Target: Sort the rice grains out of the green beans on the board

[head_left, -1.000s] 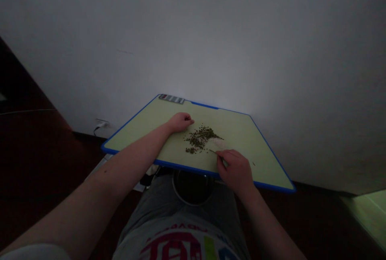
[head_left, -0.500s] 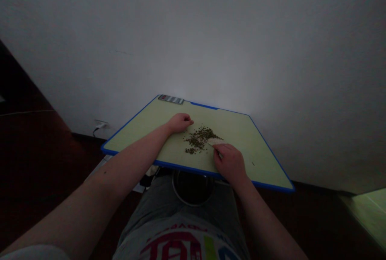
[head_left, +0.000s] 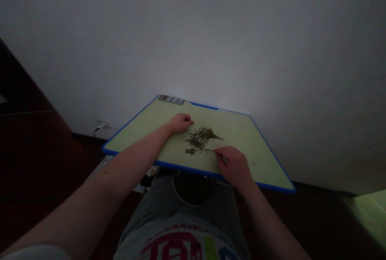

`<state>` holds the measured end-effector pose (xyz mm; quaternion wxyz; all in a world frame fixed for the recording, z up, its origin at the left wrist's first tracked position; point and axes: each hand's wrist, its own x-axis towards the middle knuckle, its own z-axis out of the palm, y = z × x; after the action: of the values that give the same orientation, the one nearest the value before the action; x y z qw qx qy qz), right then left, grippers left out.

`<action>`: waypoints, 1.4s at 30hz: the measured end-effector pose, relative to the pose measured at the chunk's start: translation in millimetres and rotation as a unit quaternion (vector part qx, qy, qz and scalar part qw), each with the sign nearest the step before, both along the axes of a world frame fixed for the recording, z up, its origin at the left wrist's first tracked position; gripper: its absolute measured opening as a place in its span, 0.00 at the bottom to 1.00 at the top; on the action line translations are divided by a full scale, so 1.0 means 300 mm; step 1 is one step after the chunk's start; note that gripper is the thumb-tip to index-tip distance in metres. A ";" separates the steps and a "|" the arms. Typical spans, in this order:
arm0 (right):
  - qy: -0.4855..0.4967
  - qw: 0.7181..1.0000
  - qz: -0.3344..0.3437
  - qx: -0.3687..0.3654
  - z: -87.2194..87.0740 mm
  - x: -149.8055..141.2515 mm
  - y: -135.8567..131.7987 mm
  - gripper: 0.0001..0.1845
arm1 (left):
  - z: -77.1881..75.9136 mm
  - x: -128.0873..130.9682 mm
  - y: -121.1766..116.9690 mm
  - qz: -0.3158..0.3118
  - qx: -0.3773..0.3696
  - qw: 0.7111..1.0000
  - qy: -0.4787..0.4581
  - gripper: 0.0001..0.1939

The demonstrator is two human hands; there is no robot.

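On the pale yellow-green board with its blue rim lies a loose scatter of small dark brown-green beans or seeds. A pale patch of fine grains, too blurred to name, borders it on the right. My right hand pinches a thin stick between thumb and fingers, its tip pointing left at the near side of the two piles. Left of the beans, my left hand rests on the board with its fingers curled closed. I see nothing in it.
A phone or calculator-like device lies at the board's far left corner. Below the near edge, a round dark pot sits at my lap. A white wall stands behind the board. A plug with a cable is at the wall's left.
My right hand has moved slightly right and nearer to me with the stick, whose tip now lies closer to my side of the pale patch. The left hand has stayed put.
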<state>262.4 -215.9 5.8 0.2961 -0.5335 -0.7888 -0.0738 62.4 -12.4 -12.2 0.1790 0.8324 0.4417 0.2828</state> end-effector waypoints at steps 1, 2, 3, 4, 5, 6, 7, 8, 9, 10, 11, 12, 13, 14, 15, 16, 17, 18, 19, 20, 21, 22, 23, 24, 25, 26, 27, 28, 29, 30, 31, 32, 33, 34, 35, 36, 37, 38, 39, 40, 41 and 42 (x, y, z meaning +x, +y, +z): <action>0.004 1.000 0.004 0.000 0.001 0.004 -0.008 0.10 | -0.001 -0.001 0.001 0.002 0.000 1.000 0.001 0.17; 0.008 1.000 0.008 -0.002 0.002 0.009 -0.017 0.10 | -0.002 -0.001 0.002 0.002 0.000 1.000 0.000 0.17; 0.011 1.000 0.012 -0.005 0.003 0.014 -0.027 0.10 | -0.002 -0.001 0.002 0.002 0.000 1.000 -0.002 0.17; 0.014 1.000 0.014 -0.009 0.004 0.019 -0.036 0.09 | -0.002 -0.002 0.003 0.000 -0.001 1.000 -0.004 0.17; 0.016 1.000 0.016 -0.013 0.005 0.024 -0.045 0.09 | -0.003 -0.002 0.003 -0.002 -0.002 1.000 -0.006 0.17; 0.017 1.000 0.016 -0.015 0.005 0.028 -0.052 0.09 | -0.002 -0.001 0.002 -0.003 -0.003 1.000 -0.008 0.17; 0.017 1.000 0.013 -0.013 0.005 0.032 -0.057 0.09 | -0.002 -0.001 0.002 -0.003 -0.003 1.000 -0.009 0.17; 0.017 1.000 0.009 -0.008 0.005 0.035 -0.059 0.09 | -0.002 0.000 0.001 -0.001 -0.003 1.000 -0.010 0.17; 0.017 1.000 0.005 -0.002 0.005 0.037 -0.060 0.09 | -0.001 0.000 0.000 0.000 -0.004 1.000 -0.010 0.17; 0.016 1.000 0.002 0.003 0.004 0.039 -0.058 0.09 | 0.000 0.001 -0.001 0.002 -0.003 1.000 -0.010 0.17; 0.016 1.000 0.001 0.007 0.003 0.039 -0.055 0.09 | 0.000 0.001 -0.002 0.003 -0.002 1.000 -0.009 0.17; 0.017 1.000 0.000 0.009 0.002 0.039 -0.052 0.09 | 0.001 0.001 -0.002 0.004 -0.002 1.000 -0.008 0.17; 0.017 1.000 0.002 0.009 0.001 0.038 -0.047 0.09 | 0.001 0.001 -0.003 0.005 -0.002 1.000 -0.007 0.17; 0.018 1.000 0.003 0.008 0.000 0.036 -0.043 0.09 | 0.002 0.000 -0.004 0.005 -0.002 1.000 -0.006 0.17; 0.019 1.000 0.004 0.006 -0.002 0.033 -0.039 0.09 | 0.002 0.000 -0.004 0.004 -0.003 1.000 -0.005 0.17; 0.018 1.000 0.002 0.005 -0.003 0.030 -0.036 0.09 | 0.001 -0.001 -0.003 0.003 -0.002 1.000 -0.005 0.17; 0.017 1.000 -0.001 0.006 -0.004 0.026 -0.032 0.09 | 0.001 -0.002 -0.003 0.001 -0.002 1.000 -0.005 0.17; 0.015 1.000 -0.005 0.008 -0.005 0.021 -0.029 0.09 | 0.000 -0.002 -0.002 -0.002 0.000 1.000 -0.005 0.17; 0.012 1.000 -0.009 0.009 -0.006 0.016 -0.027 0.09 | -0.001 -0.002 -0.001 -0.004 0.002 1.000 -0.004 0.17; 0.010 1.000 -0.010 0.009 -0.006 0.010 -0.025 0.10 | -0.002 -0.002 0.001 -0.004 0.004 1.000 -0.003 0.17; 0.008 1.000 -0.007 0.008 -0.006 0.004 -0.023 0.10 | -0.003 -0.002 0.002 -0.004 0.006 1.000 -0.002 0.17; 0.007 1.000 -0.001 0.006 -0.005 -0.003 -0.022 0.10 | -0.003 -0.001 0.002 -0.003 0.007 1.000 -0.001 0.17; 0.007 1.000 0.007 0.004 -0.003 -0.008 -0.021 0.10 | -0.003 0.000 0.003 -0.002 0.006 1.000 0.000 0.17; 0.008 1.000 0.014 0.004 -0.002 -0.013 -0.020 0.10 | -0.002 0.000 0.002 -0.001 0.005 1.000 0.000 0.17; 0.011 1.000 0.018 0.006 0.000 -0.016 -0.020 0.10 | -0.002 0.001 0.001 -0.001 0.003 1.000 -0.001 0.17; 0.014 1.000 0.020 0.009 0.002 -0.017 -0.021 0.10 | 0.000 0.001 0.000 -0.002 0.002 1.000 -0.002 0.17; 0.019 1.000 0.018 0.014 0.004 -0.016 -0.024 0.10 | 0.001 0.001 -0.002 -0.003 0.001 1.000 -0.002 0.17; 0.023 0.999 0.015 0.017 0.006 -0.014 -0.028 0.10 | 0.003 0.001 -0.003 -0.003 0.001 1.000 -0.003 0.17; 0.028 0.999 0.011 0.019 0.007 -0.010 -0.033 0.10 | 0.005 0.001 -0.005 -0.002 0.000 1.000 -0.003 0.17; 0.033 0.999 0.007 0.020 0.007 -0.005 -0.040 0.10 | 0.006 0.001 -0.006 -0.001 -0.002 1.000 -0.003 0.17; 0.037 0.999 0.005 0.019 0.006 -0.001 -0.047 0.10 | 0.007 0.002 -0.007 0.001 -0.004 1.000 -0.002 0.17; 0.040 0.999 0.005 0.015 0.004 0.003 -0.055 0.10 | 0.008 0.002 -0.007 0.002 -0.005 1.000 -0.001 0.17; 0.041 0.999 0.008 0.010 0.002 0.005 -0.063 0.10 | 0.009 0.002 -0.007 0.003 -0.006 1.000 0.000 0.17; 0.042 0.999 0.013 0.005 -0.002 0.006 -0.069 0.10 | 0.009 0.003 -0.007 0.004 -0.007 1.000 0.001 0.17; 0.043 0.999 0.019 0.001 -0.006 0.005 -0.074 0.10 | 0.009 0.004 -0.007 0.004 -0.007 1.000 0.002 0.16; 0.044 0.999 0.026 -0.003 -0.009 0.002 -0.077 0.10 | 0.009 0.004 -0.006 0.005 -0.007 1.000 0.002 0.16; 0.044 0.999 0.032 -0.004 -0.013 -0.004 -0.079 0.10 | 0.008 0.005 -0.005 0.005 -0.007 1.000 0.002 0.16; 0.043 0.998 0.036 -0.004 -0.016 -0.011 -0.078 0.10 | 0.007 0.005 -0.004 0.004 -0.007 1.000 0.003 0.16; 0.041 0.998 0.038 -0.002 -0.019 -0.019 -0.076 0.10 | 0.007 0.005 -0.004 0.003 -0.006 1.000 0.002 0.16; 0.034 0.999 0.040 0.000 -0.021 -0.029 -0.073 0.10 | 0.006 0.005 -0.004 0.001 -0.004 1.000 0.002 0.17; 0.023 0.999 0.042 0.001 -0.023 -0.038 -0.069 0.11 | 0.006 0.005 -0.004 0.000 -0.003 1.000 0.002 0.17; 0.009 0.999 0.044 0.003 -0.026 -0.048 -0.066 0.11 | 0.006 0.005 -0.005 -0.002 -0.002 1.000 0.002 0.17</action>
<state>248.1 -235.6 -2.0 0.3077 -0.4979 -0.8087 -0.0579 63.8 -14.0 -10.3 0.1804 0.8332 0.4411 0.2803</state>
